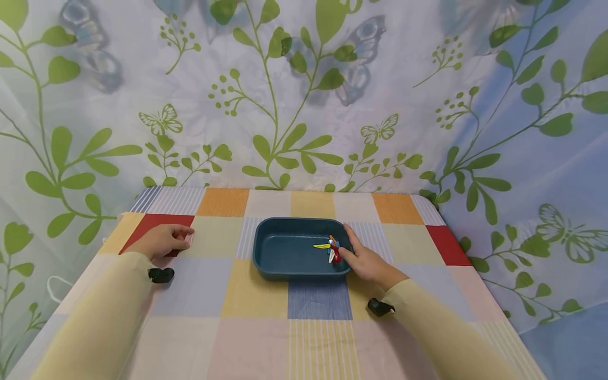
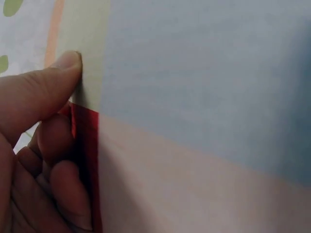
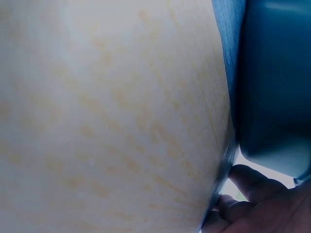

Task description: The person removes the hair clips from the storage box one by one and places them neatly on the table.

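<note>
1. The right hand [image 1: 372, 264] grips the right end of the tray [image 1: 285, 254], its thumb bent over the rim and its other fingers along the outside wall. Holding the end between thumb and fingers likely keeps the tray from sliding.
2. Beside the thumb, inside the tray, lie the small pieces [image 1: 334, 247], coloured red, yellow, white, blue and orange. They sit in one bunch near the right end; whether the thumb touches them cannot be told.
3. The left hand [image 1: 161, 240] is low over a red patch, well apart from the tray. Its fingers are loosely bent and nothing plainly shows in them; it seems to be idle, leaving the tray to the other hand.
4. The tray lies flat on the counter [image 1: 256, 343], between the hands but nearer the right one, its long side facing the person. That puts the open top in easy reach.
5. The patchwork cloth [image 1: 185, 338] covers the counter, probably as a backing that lets the dark tray stand out.
6. Behind, a leaf-printed curtain [image 1: 285, 79] hangs along the far edge, apparently to screen off the space.
</note>
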